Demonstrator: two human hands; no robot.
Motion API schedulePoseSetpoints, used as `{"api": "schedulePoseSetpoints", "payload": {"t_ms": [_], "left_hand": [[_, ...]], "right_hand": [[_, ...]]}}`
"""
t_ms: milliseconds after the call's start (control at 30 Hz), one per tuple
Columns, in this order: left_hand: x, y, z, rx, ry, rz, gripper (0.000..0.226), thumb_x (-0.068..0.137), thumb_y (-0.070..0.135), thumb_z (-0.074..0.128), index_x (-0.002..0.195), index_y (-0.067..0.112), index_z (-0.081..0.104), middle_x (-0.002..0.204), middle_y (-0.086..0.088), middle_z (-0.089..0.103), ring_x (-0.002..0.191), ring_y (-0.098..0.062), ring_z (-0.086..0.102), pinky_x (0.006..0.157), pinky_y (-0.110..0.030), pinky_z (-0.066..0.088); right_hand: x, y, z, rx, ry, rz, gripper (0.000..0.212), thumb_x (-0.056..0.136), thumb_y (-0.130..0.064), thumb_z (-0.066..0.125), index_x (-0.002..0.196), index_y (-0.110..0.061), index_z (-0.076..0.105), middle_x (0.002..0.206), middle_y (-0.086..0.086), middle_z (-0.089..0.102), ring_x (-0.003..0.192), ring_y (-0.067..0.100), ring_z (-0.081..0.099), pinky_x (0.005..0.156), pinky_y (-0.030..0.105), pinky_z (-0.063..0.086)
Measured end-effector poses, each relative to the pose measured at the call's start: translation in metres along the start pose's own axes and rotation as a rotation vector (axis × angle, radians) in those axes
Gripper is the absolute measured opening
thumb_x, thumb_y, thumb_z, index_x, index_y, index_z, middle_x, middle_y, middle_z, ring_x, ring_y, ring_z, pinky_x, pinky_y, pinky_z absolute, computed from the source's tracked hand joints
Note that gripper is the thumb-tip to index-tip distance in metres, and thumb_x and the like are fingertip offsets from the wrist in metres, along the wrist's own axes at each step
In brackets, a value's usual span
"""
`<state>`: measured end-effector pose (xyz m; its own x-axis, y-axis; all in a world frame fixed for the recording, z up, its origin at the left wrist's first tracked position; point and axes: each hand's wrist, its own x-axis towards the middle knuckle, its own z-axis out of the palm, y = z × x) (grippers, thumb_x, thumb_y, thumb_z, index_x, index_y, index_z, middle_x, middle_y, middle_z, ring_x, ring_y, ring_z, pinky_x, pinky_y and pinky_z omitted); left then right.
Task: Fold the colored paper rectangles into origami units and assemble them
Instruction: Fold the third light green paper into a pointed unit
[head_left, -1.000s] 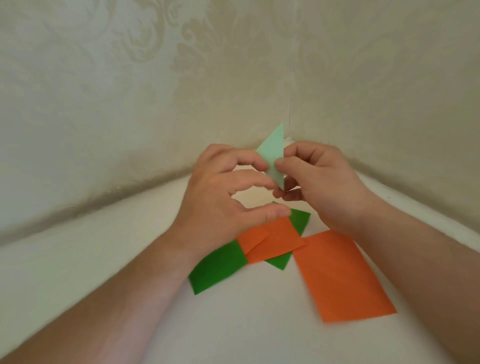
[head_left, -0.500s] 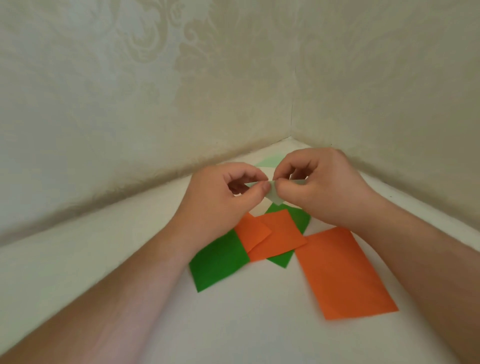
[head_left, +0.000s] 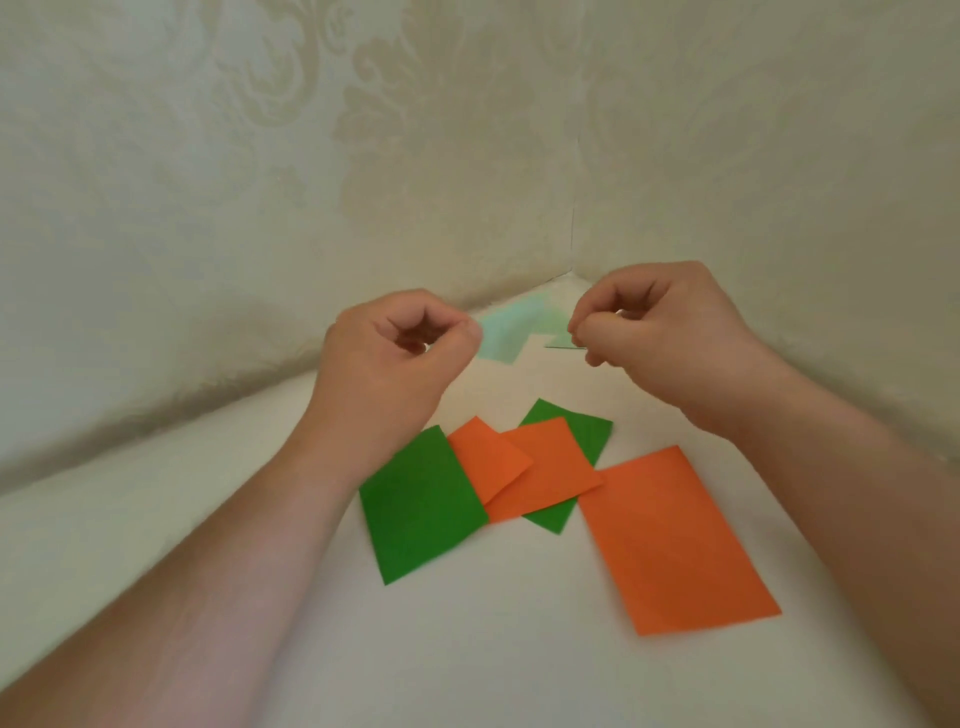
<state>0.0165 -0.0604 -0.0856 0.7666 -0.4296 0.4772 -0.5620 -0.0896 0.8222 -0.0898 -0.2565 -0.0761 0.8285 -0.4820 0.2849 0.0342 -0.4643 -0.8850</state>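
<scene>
A white tabletop (head_left: 270, 519) runs into a corner between two walls covered in pale damask wallpaper (head_left: 260, 156). Take the large orange rectangle (head_left: 675, 540) as the landmark: it lies flat on the table below the right forearm. Just to its left lies a smaller orange paper (head_left: 545, 467) with one corner folded over, overlapping two green rectangles: one green sheet (head_left: 421, 514) further left, partly under the left wrist, and a second green sheet (head_left: 587, 431) peeking out behind the folded orange piece. That makes two orange and two green papers. Well beyond the landmark, near the wall corner, a pale mint paper (head_left: 506, 335) lies blurred between the two hands; its exact shape cannot be made out.

The left hand (head_left: 395, 364) hovers above the table with fingers curled, thumb meeting fingertips at the mint paper's left edge; whether it actually pinches it cannot be told. The right hand (head_left: 660, 332) is likewise curled, fingertips pinching a thin pale-green edge.
</scene>
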Motion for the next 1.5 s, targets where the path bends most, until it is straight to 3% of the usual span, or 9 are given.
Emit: {"api": "schedulePoseSetpoints", "payload": {"t_ms": [133,300,433,533,633,867,1100,1300,1500], "left_hand": [[-0.004,0.003,0.008,-0.225,-0.044,-0.047,0.003,0.084,0.023,0.079,0.086,0.021,0.078,0.079,0.005,0.078,0.077,-0.007,0.068,0.074,-0.021,0.055],[-0.008,0.002,0.011,-0.183,-0.184,-0.104,0.011,0.085,0.03,0.078,0.095,0.026,0.081,0.093,0.007,0.08,0.085,-0.015,0.073,0.081,-0.035,0.058],[-0.011,0.004,0.006,0.126,-0.178,0.01,0.011,0.09,0.038,0.077,0.1,0.043,0.077,0.101,0.027,0.074,0.104,-0.005,0.068,0.092,-0.035,0.054],[-0.013,0.006,0.004,0.143,-0.072,0.133,0.011,0.088,0.033,0.08,0.095,0.04,0.077,0.096,0.022,0.074,0.103,-0.008,0.068,0.088,-0.029,0.053],[-0.014,0.006,0.002,0.215,-0.049,0.209,0.011,0.086,0.029,0.081,0.086,0.038,0.075,0.093,0.024,0.071,0.099,-0.007,0.066,0.075,-0.024,0.046],[-0.009,0.001,0.002,0.392,-0.085,0.343,0.005,0.084,0.033,0.074,0.085,0.038,0.073,0.089,0.03,0.066,0.093,-0.004,0.063,0.083,-0.028,0.047],[-0.006,0.002,0.0,0.491,-0.106,0.393,0.01,0.08,0.022,0.077,0.079,0.031,0.073,0.075,0.025,0.064,0.086,-0.005,0.061,0.079,-0.013,0.039],[-0.008,0.001,0.007,0.495,-0.12,0.437,0.002,0.078,0.024,0.071,0.078,0.026,0.071,0.074,0.023,0.058,0.081,-0.005,0.058,0.076,-0.017,0.042],[-0.009,-0.001,0.01,0.512,-0.136,0.426,0.007,0.079,0.029,0.066,0.08,0.023,0.069,0.076,0.017,0.059,0.081,-0.005,0.055,0.076,-0.019,0.042]], "right_hand": [[-0.005,-0.006,0.011,0.295,-0.121,0.066,0.008,0.091,-0.013,0.073,0.094,-0.02,0.075,0.085,0.0,0.075,0.075,0.014,0.069,0.073,0.034,0.054],[-0.007,-0.008,0.015,0.397,-0.08,-0.034,0.026,0.093,-0.01,0.073,0.071,-0.024,0.074,0.076,0.0,0.073,0.072,0.016,0.066,0.074,0.035,0.054],[-0.008,0.001,0.013,0.032,-0.004,-0.301,0.019,0.089,-0.014,0.076,0.073,-0.022,0.074,0.071,-0.001,0.069,0.065,0.012,0.061,0.063,0.032,0.051],[-0.007,0.004,0.013,-0.313,0.034,-0.558,0.011,0.085,-0.019,0.07,0.075,-0.021,0.074,0.069,-0.005,0.067,0.067,0.015,0.064,0.062,0.039,0.052],[-0.004,0.007,0.012,-0.443,0.002,-0.645,0.009,0.083,-0.018,0.071,0.076,-0.02,0.076,0.067,-0.004,0.064,0.065,0.017,0.062,0.06,0.039,0.051],[-0.004,0.007,0.01,-0.475,-0.056,-0.614,0.009,0.08,-0.021,0.07,0.076,-0.022,0.077,0.068,-0.007,0.065,0.067,0.015,0.063,0.061,0.04,0.053],[-0.005,0.006,0.012,-0.487,-0.076,-0.599,0.008,0.077,-0.025,0.068,0.079,-0.026,0.077,0.071,-0.01,0.065,0.07,0.014,0.062,0.064,0.039,0.053],[-0.012,0.003,0.024,-0.279,-0.066,-0.541,0.005,0.077,-0.02,0.072,0.078,-0.023,0.076,0.075,-0.01,0.067,0.076,0.01,0.064,0.068,0.025,0.05],[-0.012,0.001,0.026,-0.347,-0.043,-0.545,0.007,0.073,-0.025,0.067,0.072,-0.021,0.073,0.07,-0.01,0.065,0.072,0.011,0.063,0.065,0.036,0.051]]}}
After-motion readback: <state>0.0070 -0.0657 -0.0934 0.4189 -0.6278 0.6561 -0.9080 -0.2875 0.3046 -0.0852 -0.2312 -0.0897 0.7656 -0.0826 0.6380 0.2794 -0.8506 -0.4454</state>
